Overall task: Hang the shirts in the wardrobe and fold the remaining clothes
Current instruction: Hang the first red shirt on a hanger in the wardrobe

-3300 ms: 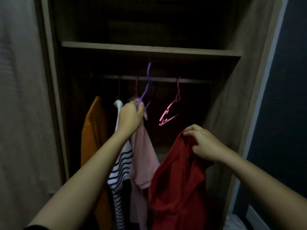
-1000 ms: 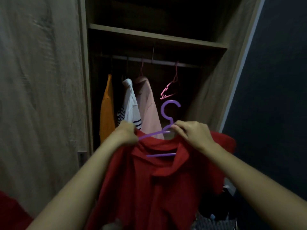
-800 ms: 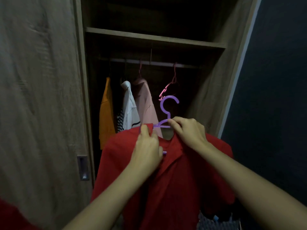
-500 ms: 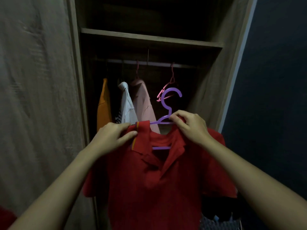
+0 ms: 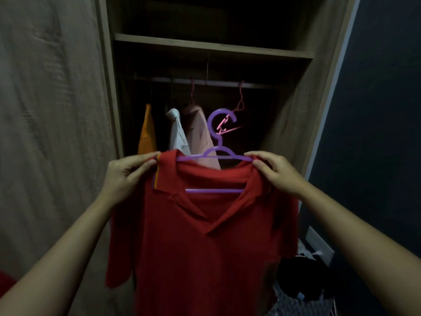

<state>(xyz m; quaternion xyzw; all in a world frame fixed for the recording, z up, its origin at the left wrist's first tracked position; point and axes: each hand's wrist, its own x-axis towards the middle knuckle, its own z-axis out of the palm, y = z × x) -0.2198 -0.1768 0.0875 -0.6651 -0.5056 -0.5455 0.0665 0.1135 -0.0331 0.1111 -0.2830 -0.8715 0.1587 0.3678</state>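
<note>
Pinching a red polo shirt (image 5: 205, 247) at each shoulder, left hand (image 5: 124, 176) and right hand (image 5: 276, 172) are holding it on a purple hanger (image 5: 218, 153) near the open wardrobe (image 5: 211, 47).

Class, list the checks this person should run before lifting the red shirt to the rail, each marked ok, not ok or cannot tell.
1. The purple hanger sits inside the red shirt: ok.
2. The left hand pinches one shoulder: ok.
3. The right hand pinches the other: ok.
4. The hook stands free above the collar: ok.
5. Collar flat: not ok, turned up by the left hand.
6. The rail is bare right of the pink hanger: ok.
</note>
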